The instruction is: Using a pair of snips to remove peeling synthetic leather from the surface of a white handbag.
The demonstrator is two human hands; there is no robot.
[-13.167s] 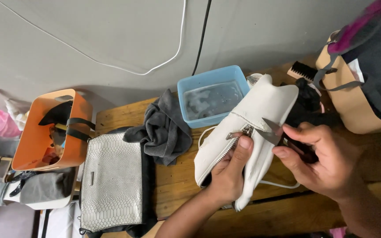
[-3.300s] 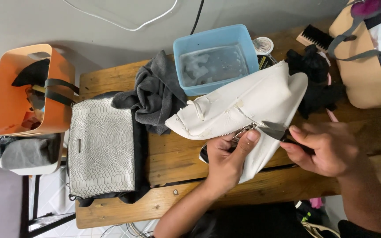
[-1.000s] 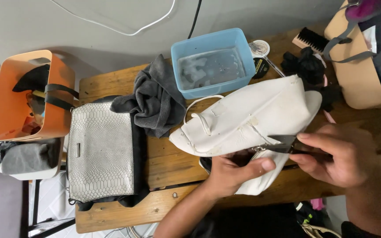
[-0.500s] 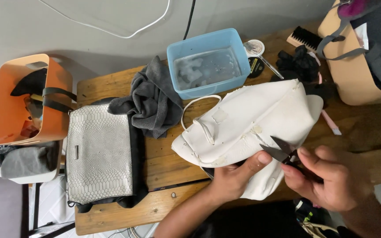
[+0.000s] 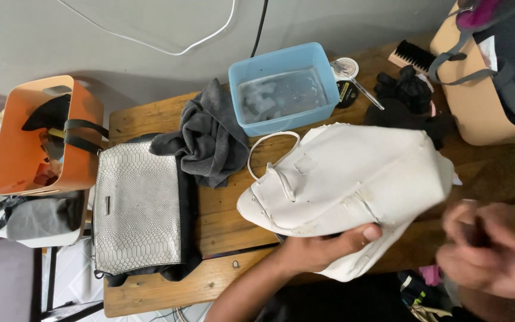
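From the head camera, the left hand (image 5: 323,247) pinches the lower edge of the white bag (image 5: 353,185), lifted over the wooden table (image 5: 162,286). The right hand (image 5: 493,250) is blurred beside it; its grip I cannot tell. This looks like mid-handling; steadying the bag seems needed next.

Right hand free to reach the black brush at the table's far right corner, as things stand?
Probably yes. The right hand is blurred and off the white bag, which the left hand holds. The brush lies uncovered; only the black cloth sits between.
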